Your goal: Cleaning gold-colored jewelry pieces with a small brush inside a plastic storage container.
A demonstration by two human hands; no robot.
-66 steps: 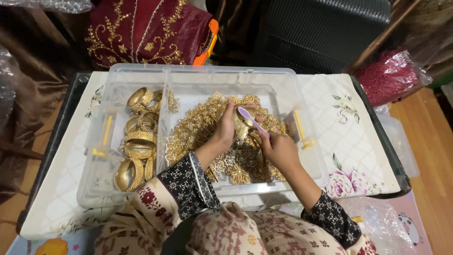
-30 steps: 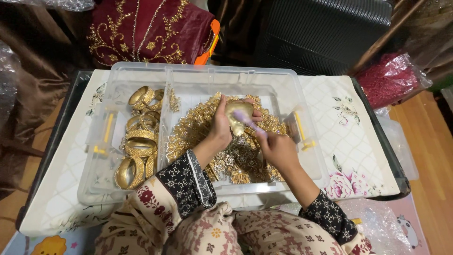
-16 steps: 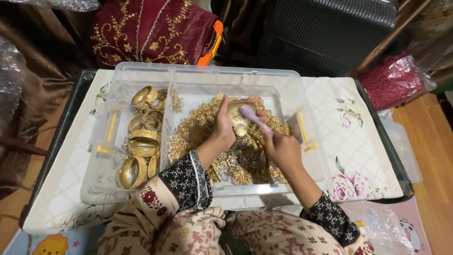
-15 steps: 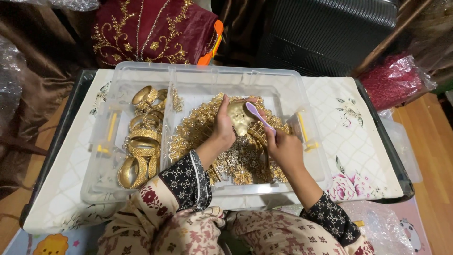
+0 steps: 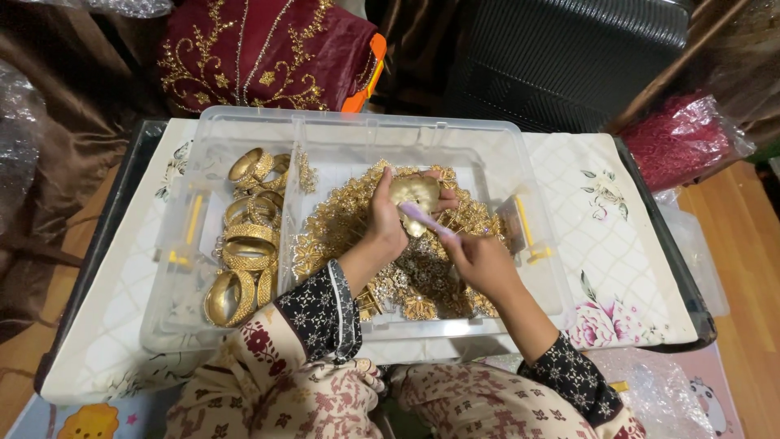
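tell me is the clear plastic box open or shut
Open: the clear plastic box has no lid on, and both hands reach inside among the gold jewellery.

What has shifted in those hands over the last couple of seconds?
The right hand has been stroking the pale purple brush back and forth over the round gold ornament; its head now lies lower, against the piece. The left hand keeps gripping that ornament. The clear plastic box and the stacked gold bangles stayed put.
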